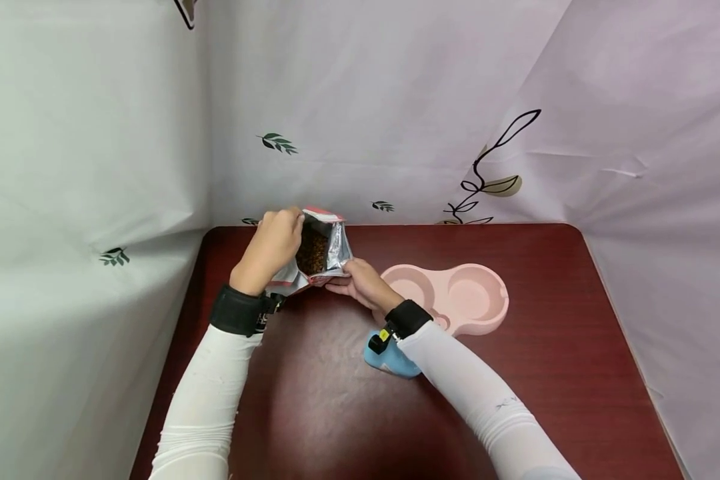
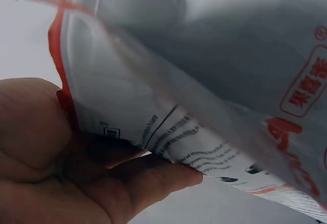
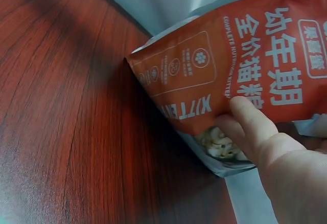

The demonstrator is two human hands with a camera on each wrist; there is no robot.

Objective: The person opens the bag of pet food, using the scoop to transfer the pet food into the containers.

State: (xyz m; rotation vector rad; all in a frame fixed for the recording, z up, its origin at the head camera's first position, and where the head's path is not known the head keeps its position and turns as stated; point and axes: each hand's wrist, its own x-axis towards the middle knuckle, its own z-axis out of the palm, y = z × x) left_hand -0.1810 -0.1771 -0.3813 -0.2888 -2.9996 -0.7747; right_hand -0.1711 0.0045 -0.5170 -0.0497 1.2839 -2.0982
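Note:
An opened bag of kitten food (image 1: pixel 339 248) stands at the back left of the table, its mouth spread wide. Its lining is silver, and brown kibble (image 1: pixel 312 253) shows inside. My left hand (image 1: pixel 271 243) grips the left edge of the mouth; in the left wrist view, thumb and fingers pinch the white side panel. At the front right edge, my right hand (image 1: pixel 366 283) holds the rim with the thumb on top and fingers beneath. The right wrist view shows fingers (image 3: pixel 250 124) against the red printed front (image 3: pixel 204 65).
A pink double bowl (image 1: pixel 441 287) lies right of the bag, partly behind my right wrist. Nearer me is a light blue object (image 1: pixel 396 360), half hidden under the right forearm. A pale curtain (image 1: pixel 360 120) hangs at the back edge of the dark red table (image 1: pixel 552 373).

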